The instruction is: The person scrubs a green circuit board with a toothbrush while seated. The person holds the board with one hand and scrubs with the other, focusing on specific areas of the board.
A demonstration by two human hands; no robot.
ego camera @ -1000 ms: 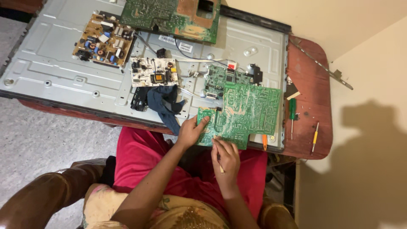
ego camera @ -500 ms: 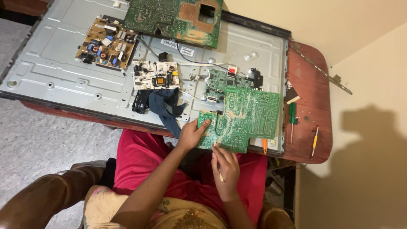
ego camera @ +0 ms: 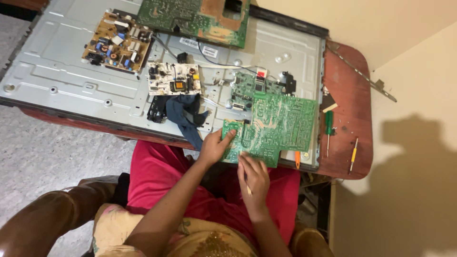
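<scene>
Green fibreglass, the circuit board (ego camera: 278, 128) is lying at the metal panel's (ego camera: 62, 76) near edge, likely light, stiff, fragile. Your left hand (ego camera: 214, 146) is pinching its corner; your right hand (ego camera: 253, 177) is curling around a thin tool (ego camera: 248, 189). Grip edges only.

You have five circuit boards (ego camera: 281, 126), three screwdrivers (ego camera: 328, 124), one dark cloth (ego camera: 183, 110) and one metal panel (ego camera: 62, 76) before you.

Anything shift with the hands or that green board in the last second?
Hardly anything. The left hand still grips the green circuit board's near-left corner, and the right hand stays at its near edge with a thin tool. The board, the blue cloth and the green screwdriver lie as before.
</scene>
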